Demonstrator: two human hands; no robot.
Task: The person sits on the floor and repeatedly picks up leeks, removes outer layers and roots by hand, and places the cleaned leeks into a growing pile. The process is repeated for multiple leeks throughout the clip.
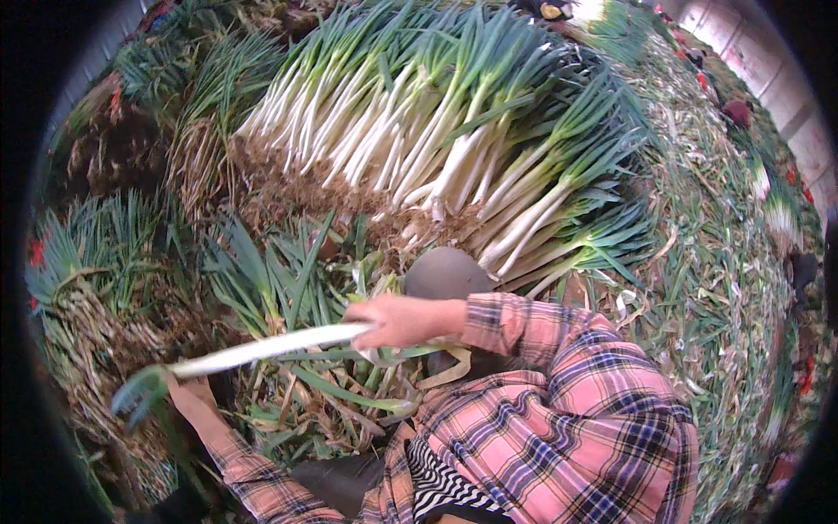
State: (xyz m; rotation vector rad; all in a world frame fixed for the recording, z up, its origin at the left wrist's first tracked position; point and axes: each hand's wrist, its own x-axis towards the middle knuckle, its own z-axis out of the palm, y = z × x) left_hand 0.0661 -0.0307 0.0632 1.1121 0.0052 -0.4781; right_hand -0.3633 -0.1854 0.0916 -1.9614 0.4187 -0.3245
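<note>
A long white-stalked scallion (272, 349) lies slantwise in front of me, held between both hands. My left hand (195, 401) grips it where the stalk meets the green leaves. Those leaves droop past my fingers at the lower left and look blurred. Around the other end of the stalk my right hand (395, 320) is closed, hiding that tip. Strips of green and dry husk (452, 370) hang just below my right wrist. Between my arms is a heap of stripped leaves and peelings (340, 406).
Beyond my knee (446, 275) lies a wide row of white-stalked scallions (419, 131), roots towards me. Soil-covered bundles of scallions (105, 327) are stacked on the left. Leaf scraps (713, 275) cover the ground at right.
</note>
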